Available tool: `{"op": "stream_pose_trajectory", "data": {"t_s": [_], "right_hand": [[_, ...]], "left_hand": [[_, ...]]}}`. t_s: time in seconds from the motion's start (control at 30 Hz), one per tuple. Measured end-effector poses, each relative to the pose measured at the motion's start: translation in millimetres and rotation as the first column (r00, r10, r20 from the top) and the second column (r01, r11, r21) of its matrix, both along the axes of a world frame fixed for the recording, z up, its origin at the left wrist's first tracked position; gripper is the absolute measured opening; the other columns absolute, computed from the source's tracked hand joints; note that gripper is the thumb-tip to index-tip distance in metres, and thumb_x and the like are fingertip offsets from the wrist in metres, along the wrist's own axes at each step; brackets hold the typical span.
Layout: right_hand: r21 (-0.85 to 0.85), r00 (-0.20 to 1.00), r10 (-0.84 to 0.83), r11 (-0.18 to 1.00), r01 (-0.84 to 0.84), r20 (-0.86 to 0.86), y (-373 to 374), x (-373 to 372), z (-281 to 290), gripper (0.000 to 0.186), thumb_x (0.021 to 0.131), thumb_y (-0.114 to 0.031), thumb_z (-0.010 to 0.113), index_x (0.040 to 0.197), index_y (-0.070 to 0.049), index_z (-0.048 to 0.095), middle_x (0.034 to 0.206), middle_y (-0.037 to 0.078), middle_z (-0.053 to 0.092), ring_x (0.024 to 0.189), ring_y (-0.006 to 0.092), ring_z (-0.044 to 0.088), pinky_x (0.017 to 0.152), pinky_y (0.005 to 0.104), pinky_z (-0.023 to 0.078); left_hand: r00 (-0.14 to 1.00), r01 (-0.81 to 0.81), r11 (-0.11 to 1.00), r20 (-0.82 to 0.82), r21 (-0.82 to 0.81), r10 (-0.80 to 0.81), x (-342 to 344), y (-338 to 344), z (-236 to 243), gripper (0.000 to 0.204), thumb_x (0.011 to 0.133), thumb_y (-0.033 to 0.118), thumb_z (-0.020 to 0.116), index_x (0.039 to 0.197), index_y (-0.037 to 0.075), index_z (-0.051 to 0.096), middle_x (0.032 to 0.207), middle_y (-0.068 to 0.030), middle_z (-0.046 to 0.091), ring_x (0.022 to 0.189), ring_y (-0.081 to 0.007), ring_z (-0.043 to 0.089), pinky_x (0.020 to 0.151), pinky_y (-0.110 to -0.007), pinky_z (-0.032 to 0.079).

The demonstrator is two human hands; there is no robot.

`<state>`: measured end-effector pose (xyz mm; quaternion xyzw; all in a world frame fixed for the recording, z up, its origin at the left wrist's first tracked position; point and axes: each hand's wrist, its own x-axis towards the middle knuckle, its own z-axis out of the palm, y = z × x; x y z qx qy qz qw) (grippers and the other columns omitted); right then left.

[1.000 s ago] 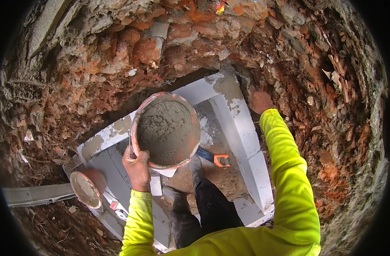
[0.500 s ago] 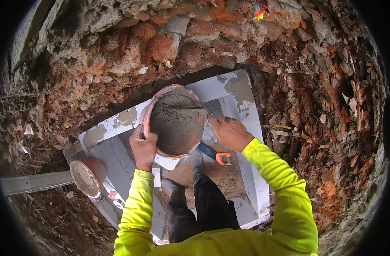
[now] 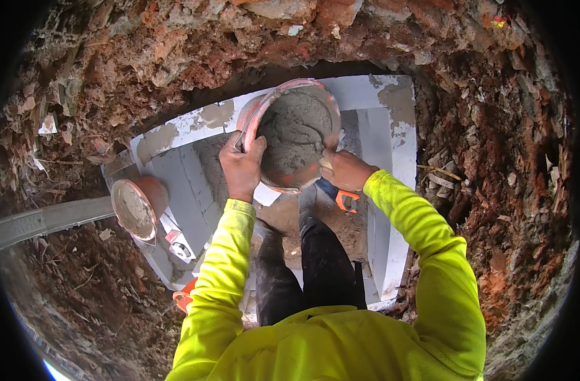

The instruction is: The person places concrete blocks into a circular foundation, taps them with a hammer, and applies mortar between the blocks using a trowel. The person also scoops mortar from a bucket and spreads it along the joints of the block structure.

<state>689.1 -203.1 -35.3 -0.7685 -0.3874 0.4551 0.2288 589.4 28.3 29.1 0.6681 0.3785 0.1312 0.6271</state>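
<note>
An orange bucket [image 3: 250, 113] with a mortar-smeared rim is tilted so its mouth faces me, above the far side of a white block structure. Wet grey mortar [image 3: 296, 130] fills much of it. My left hand [image 3: 242, 166] is closed on the bucket's left rim, thumb on the inner edge, beside the thin wire handle. At the lower right rim, my right hand [image 3: 348, 170] grips with bent fingers. Behind and below the bucket lies a blue tool with an orange handle [image 3: 348, 201], perhaps a handsaw, partly hidden by the bucket.
White block walls [image 3: 382, 136], patched with mortar, surround my legs. A smaller orange bucket [image 3: 155, 192] of mortar stands at left, near a grey beam [image 3: 55, 219] and a white-and-red tool [image 3: 179, 246]. An orange object [image 3: 184, 296] shows beside my left forearm. Rough soil banks [image 3: 487, 159] enclose everything.
My right hand has come leftward from beside the bucket onto its rim. The bucket sits a little farther away, and its mortar surface looks more lumpy. The whole view has shifted.
</note>
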Motion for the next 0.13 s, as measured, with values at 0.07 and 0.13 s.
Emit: {"op": "stream_pose_trajectory", "data": {"t_s": [0.07,0.13], "right_hand": [[-0.019,0.960,-0.089,0.996,0.087,-0.264,11.0,-12.6,-10.4,0.051,0.091,-0.033,0.058,0.123,0.005,0.047,0.099,0.029,0.065,0.089,0.0366,0.067,0.083,0.0477,0.051],[-0.274,0.777,-0.217,0.960,0.059,-0.590,37.3,-13.8,26.2,0.060,0.089,-0.041,0.063,0.124,0.004,0.047,0.108,0.027,0.065,0.099,0.0301,0.067,0.088,0.0485,0.050]], "left_hand": [[0.999,0.024,0.999,0.021,0.039,-0.025,-2.2,1.6,-4.7,0.015,0.081,0.007,0.069,0.077,0.003,0.056,0.070,0.0071,0.046,0.063,-0.0038,0.037,0.055,-0.022,0.032],[0.999,0.025,0.998,0.022,0.063,-0.026,-8.4,4.8,-8.6,0.014,0.082,0.007,0.069,0.077,0.003,0.056,0.070,0.0071,0.046,0.063,-0.0038,0.037,0.055,-0.022,0.032]]}}
